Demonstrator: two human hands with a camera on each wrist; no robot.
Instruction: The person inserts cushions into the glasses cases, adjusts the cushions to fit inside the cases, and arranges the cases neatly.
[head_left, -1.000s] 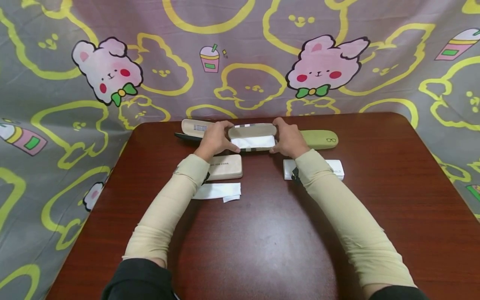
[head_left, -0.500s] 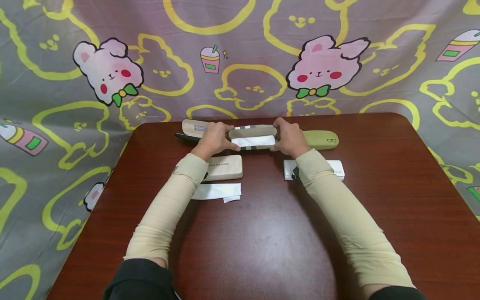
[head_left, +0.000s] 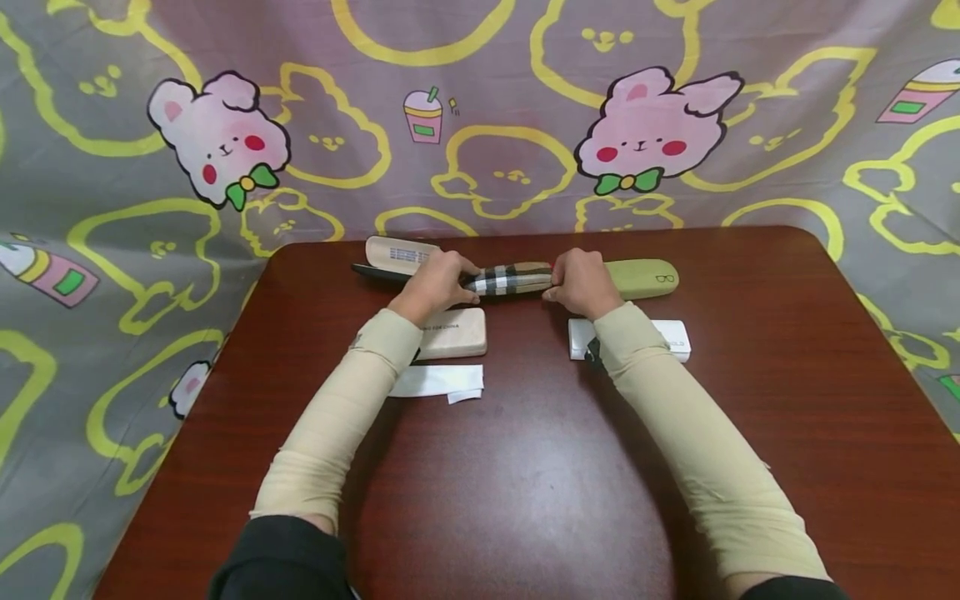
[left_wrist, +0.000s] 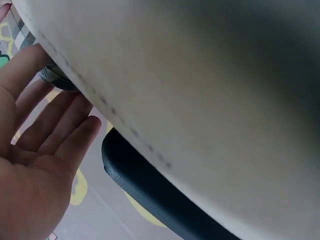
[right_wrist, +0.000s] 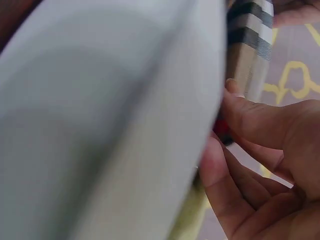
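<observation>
A closed plaid glasses case [head_left: 513, 279] lies at the back middle of the table. My left hand [head_left: 435, 287] grips its left end, thumb at the front. At the other end my right hand [head_left: 585, 282] pinches the case between thumb and fingers; the right wrist view shows the plaid cloth [right_wrist: 245, 55] beside the thumb. Partly behind the left hand stands an opened glasses case [head_left: 393, 254] with a beige lining and dark outside. A green glasses case [head_left: 641, 279] lies just right of the right hand.
In front of the left hand are a beige hard glasses case [head_left: 457, 333] and a folded white cloth [head_left: 438, 381]. A white glasses case [head_left: 677, 335] is partly under the right forearm. A patterned curtain [head_left: 510, 108] hangs behind the table [head_left: 525, 500].
The plaid case stood open with a white cloth inside; now its lid is down and the cloth is out of sight. Both hands have stayed at its ends.
</observation>
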